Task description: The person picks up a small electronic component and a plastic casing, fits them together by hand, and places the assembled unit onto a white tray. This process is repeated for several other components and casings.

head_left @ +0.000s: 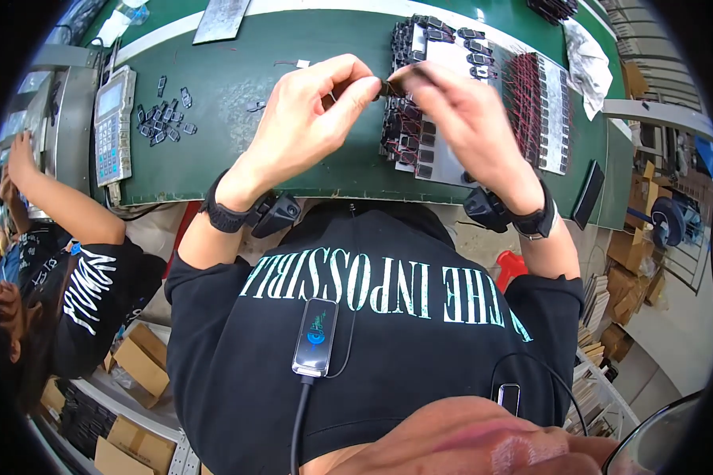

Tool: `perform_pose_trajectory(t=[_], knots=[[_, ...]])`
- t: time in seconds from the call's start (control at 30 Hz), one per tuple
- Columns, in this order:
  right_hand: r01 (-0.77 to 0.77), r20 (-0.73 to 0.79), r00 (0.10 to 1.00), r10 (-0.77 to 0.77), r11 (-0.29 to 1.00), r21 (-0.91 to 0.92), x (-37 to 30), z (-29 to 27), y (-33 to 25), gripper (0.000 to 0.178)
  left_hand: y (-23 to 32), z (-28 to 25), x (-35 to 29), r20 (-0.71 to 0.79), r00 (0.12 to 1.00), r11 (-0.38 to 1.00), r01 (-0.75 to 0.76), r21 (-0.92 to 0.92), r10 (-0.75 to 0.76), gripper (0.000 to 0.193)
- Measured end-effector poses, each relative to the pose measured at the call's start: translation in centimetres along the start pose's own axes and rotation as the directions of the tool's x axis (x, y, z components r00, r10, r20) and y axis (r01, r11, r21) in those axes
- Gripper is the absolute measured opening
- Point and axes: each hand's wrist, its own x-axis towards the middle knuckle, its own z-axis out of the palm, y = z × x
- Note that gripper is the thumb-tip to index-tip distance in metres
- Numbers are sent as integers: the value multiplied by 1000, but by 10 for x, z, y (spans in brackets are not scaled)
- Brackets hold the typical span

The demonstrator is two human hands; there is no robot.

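Over the green worktable (pixel 214 75), both my hands meet in front of my chest. My left hand (pixel 317 111) is closed, thumb and forefinger pinching a small black part (pixel 386 89). From the other side my right hand (pixel 467 115) reaches the same spot with bent fingers drawn together. Its fingertips are blurred, and what they grip is not clear. Under and beside the right hand, black modules (pixel 408 131) with red wires stand in rows on a pale board (pixel 444 165).
At left lie a loose pile of small black parts (pixel 165 119) and a keypad instrument (pixel 115 127). Right, there are red-wired rows (pixel 523 103), a plastic bag (pixel 586 63) and a flat black slab (pixel 588 194). A metal plate (pixel 220 20) lies behind. A co-worker's arm (pixel 71 198) is at far left.
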Motion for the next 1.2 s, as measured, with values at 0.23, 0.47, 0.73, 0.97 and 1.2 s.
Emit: perform_pose_trajectory(t=[0.23,0.47,0.73,0.97,1.2], knots=[[-200,-198,938,283,913,356,-13,-75,38,29,-24,-8,55,108,988,877,145,-458,-107,28],[-278,-140,893,428,767,578,-22,-72,53,27,-50,1,90,341,925,882,294,-368,-166,29],[-303,-200,870,450,809,504,-12,-94,74,26,-50,-6,84,289,942,797,303,-523,-169,32],[-528,-93,815,572,800,285,16,-96,129,25,-23,9,69,214,965,918,216,-333,-149,30],[-532,-15,821,571,773,346,30,-89,125,24,-8,30,65,-35,999,999,-2,42,4,28]])
